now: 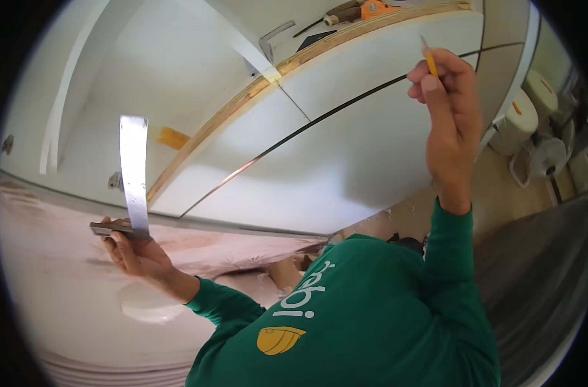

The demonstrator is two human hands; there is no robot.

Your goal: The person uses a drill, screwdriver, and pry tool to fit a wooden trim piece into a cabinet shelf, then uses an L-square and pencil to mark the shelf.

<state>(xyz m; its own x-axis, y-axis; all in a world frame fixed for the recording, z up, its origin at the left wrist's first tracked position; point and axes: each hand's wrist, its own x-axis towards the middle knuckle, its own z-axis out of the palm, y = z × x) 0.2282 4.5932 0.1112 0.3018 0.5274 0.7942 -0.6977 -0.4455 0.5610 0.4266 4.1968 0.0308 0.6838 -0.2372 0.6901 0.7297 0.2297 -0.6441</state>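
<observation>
My left hand [136, 255] is closed around the dark stock of a try square [134, 171], whose shiny metal blade points up in front of the open white cabinet. At upper right, my right hand [450, 97] pinches a short yellow pencil [430, 61] with its pale tip upward. That hand is raised over the white cabinet fronts [345, 148]; no contact with them shows. A bare wooden strip [242, 100] runs along the cabinet's front edge, between the two hands.
On the surface beyond the wooden strip lie an orange tool [376, 8], a metal angle-shaped piece [274, 37] and a dark flat piece [315, 40]. A white upright divider [242, 48] meets the strip. A fan [547, 158] and white containers [518, 122] stand at right.
</observation>
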